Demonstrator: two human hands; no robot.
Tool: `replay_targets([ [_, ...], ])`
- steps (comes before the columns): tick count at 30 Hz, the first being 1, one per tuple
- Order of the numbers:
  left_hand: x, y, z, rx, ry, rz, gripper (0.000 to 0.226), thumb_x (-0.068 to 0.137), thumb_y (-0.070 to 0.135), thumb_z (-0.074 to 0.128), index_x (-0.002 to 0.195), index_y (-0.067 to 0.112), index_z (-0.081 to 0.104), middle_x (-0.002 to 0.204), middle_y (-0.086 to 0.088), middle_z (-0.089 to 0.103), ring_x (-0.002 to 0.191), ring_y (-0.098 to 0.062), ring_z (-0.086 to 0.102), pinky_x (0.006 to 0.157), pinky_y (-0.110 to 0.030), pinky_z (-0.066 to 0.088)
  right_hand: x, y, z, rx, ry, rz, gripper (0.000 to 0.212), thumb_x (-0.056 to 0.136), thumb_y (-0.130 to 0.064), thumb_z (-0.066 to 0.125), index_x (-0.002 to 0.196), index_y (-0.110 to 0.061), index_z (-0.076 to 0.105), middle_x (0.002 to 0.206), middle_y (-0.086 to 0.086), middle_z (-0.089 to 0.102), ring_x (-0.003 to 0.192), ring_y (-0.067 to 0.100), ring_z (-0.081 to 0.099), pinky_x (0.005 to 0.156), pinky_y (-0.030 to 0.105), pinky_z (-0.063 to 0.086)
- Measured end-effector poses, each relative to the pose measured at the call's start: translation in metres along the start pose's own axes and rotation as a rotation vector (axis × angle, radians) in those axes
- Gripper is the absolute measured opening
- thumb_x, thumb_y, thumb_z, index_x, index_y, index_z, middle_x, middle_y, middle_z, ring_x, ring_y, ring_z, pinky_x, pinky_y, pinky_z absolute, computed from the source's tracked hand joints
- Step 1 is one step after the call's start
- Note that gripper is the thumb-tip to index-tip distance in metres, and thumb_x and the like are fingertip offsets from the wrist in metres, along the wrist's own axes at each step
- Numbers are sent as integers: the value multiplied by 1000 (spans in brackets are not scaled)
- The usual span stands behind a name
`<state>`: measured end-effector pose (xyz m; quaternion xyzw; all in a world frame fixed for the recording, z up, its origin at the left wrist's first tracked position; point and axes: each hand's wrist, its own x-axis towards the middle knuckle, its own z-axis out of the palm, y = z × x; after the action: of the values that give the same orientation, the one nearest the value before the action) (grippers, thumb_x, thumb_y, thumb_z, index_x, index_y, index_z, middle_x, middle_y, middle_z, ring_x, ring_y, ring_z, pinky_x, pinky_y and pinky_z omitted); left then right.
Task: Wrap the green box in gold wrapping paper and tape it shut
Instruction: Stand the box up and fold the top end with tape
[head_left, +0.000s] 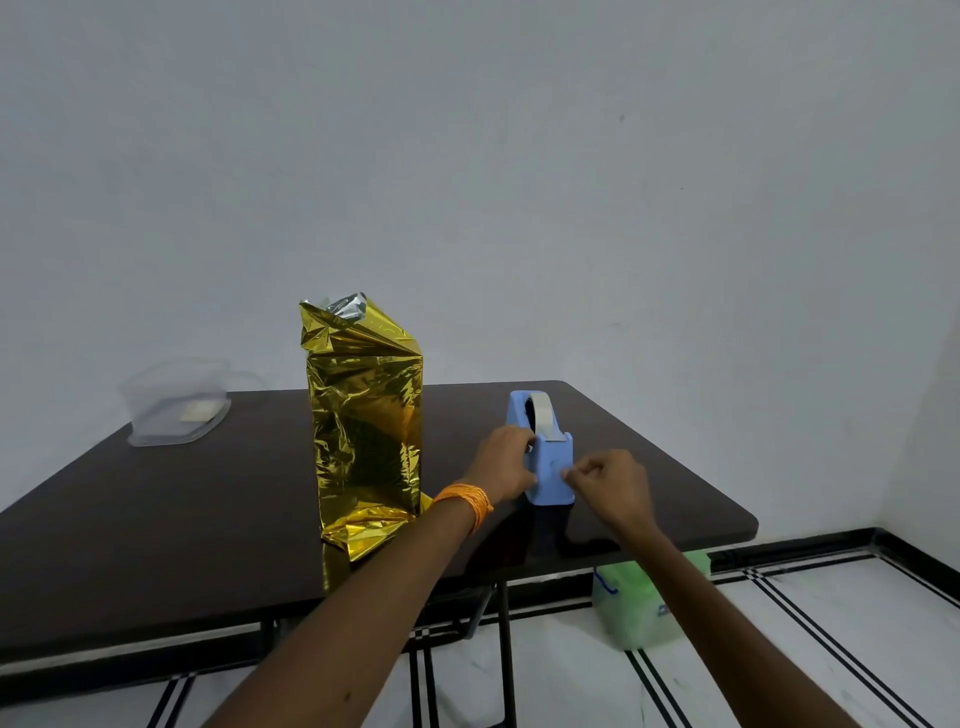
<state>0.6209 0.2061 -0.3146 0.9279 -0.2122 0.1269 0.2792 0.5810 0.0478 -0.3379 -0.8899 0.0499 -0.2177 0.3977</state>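
Observation:
The box stands upright on the dark table (156, 519), fully covered in gold wrapping paper (366, 421). The paper is crumpled and loose at the top and flares out at the base, and no green shows. A blue tape dispenser (550, 467) with a roll of pale tape sits to its right. My left hand (501, 462), with an orange thread around the wrist, grips the dispenser's left side. My right hand (610, 483) is pinched thumb to forefinger at the dispenser's front face. Whether tape is between those fingers is too faint to tell.
A clear plastic container (176, 405) sits at the table's back left corner. A green plastic bag (639, 608) rests on the tiled floor under the table's right edge. The table's front right corner is close to my right forearm.

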Motion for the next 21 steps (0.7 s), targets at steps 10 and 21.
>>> replay_targets([
  [10, -5, 21, -107, -111, 425, 51, 35, 83, 5, 62, 115, 17, 66, 103, 0, 70, 91, -18, 64, 73, -25, 46, 5, -85, -21, 426, -84, -267, 11, 86, -25, 76, 78, -18, 76, 70, 3, 73, 66, 18, 66, 60, 26, 48],
  [21, -40, 6, -273, -184, 595, 130, 31, 91, -4, 53, 109, 13, 72, 102, -1, 69, 95, -14, 67, 83, -31, 60, 29, -189, -9, 502, -117, -492, 11, 96, -23, 63, 102, -26, 73, 110, -8, 70, 96, 14, 67, 70, 26, 60],
])
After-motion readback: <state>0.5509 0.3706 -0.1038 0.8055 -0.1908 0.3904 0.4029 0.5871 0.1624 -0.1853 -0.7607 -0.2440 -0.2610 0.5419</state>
